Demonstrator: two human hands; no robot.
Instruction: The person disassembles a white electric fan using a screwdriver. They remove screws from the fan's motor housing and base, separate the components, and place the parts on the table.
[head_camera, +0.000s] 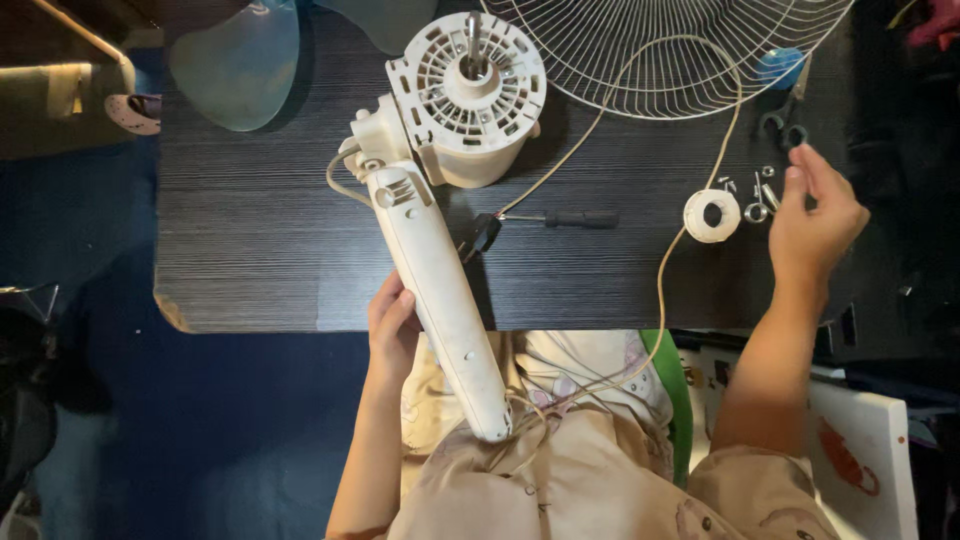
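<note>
Warm overhead light brightens the dark wood-grain tabletop (260, 240); the floor and corners sink into shadow, focus stays sharp.

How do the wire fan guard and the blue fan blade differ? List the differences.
The wire fan guard is an open mesh of thin white wires; the blue fan blade is solid, see-through plastic. The guard lies at the table's far right, behind the motor housing; the blade lies at the far left. The guard looks wider than the blade. Both lie on the dark table, cut off by the picture's top edge, untouched by either hand.
</note>
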